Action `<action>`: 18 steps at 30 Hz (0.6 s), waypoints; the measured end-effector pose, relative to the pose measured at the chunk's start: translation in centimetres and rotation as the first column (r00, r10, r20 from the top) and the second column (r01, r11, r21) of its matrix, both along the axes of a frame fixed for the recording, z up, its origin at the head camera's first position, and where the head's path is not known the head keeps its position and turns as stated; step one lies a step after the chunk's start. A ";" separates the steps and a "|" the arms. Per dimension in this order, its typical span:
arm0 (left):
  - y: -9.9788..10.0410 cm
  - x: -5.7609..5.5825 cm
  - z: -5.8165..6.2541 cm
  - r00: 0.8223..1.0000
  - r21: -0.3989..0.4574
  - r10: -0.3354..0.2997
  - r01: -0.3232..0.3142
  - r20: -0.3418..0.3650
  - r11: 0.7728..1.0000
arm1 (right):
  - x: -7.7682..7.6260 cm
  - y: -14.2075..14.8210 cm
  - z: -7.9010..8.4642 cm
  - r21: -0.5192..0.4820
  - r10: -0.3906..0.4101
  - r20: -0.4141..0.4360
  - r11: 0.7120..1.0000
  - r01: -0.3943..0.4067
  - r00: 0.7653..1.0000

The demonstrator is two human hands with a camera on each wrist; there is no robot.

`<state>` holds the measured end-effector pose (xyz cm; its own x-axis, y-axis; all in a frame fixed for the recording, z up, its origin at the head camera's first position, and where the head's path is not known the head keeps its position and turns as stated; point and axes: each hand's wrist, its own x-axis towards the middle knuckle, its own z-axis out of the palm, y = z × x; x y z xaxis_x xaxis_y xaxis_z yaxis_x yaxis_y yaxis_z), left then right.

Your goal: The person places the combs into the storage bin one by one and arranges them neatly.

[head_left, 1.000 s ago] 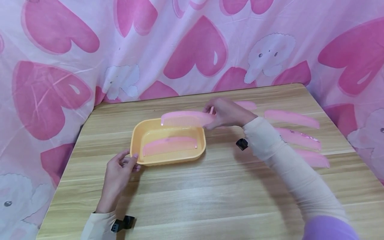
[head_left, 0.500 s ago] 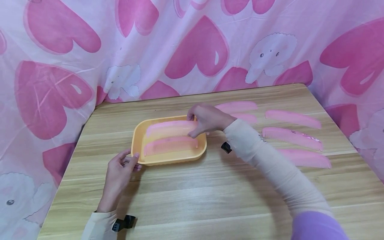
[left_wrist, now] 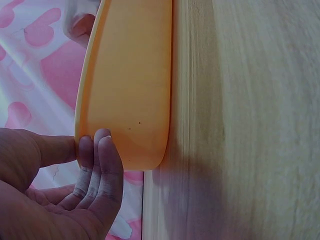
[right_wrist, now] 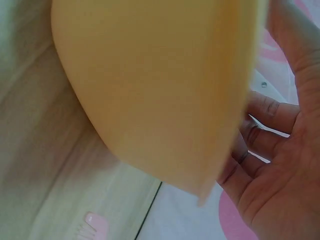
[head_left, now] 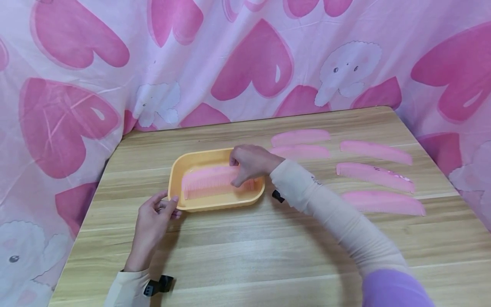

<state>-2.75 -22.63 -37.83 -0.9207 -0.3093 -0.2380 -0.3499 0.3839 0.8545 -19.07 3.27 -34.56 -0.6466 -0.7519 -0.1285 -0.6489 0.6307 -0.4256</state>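
In the head view, a yellow plastic tray stands on the wooden table. My left hand pinches its near left corner, thumb over the rim; the left wrist view has the fingers under the tray's wall. My right hand reaches over the right end of the tray and grips the right end of a pink comb. That comb lies low inside, teeth toward me, overlapping another pink comb. From the right wrist, the tray wall hides the comb and the fingertips of my right hand.
Two pink combs, a far one and a nearer one, lie behind my right wrist. To the right, another three lie in a column: a back comb, a patterned comb and a front comb. A heart-patterned curtain hangs behind the table.
My right hand has carried the comb leftward and down, from above the tray's back rim to inside, over the other comb. My left hand stays at the tray's corner.
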 end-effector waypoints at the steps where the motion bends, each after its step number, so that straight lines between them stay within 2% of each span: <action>1: 0.0 0.0 0.0 1.000 0.000 0.000 0.000 -0.001 1.000 | 0.0 -0.1 -0.2 0.008 0.001 0.001 1.000 -0.001 1.000; 11: -0.1 0.0 -0.1 0.999 0.014 -0.004 0.005 -0.036 1.000 | 0.1 -0.9 -1.8 0.049 0.018 -0.036 0.999 -0.016 0.999; 18: 0.0 -0.1 -0.1 0.999 0.012 0.003 -0.002 -0.032 1.000 | 0.1 -1.1 -2.3 0.088 0.024 -0.072 0.996 -0.018 0.997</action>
<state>-2.86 -22.63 -37.89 -0.9272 -0.3089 -0.2121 -0.3231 0.3724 0.8700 -18.94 2.20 -36.85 -0.6409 -0.7535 -0.1468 -0.6899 0.6492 -0.3204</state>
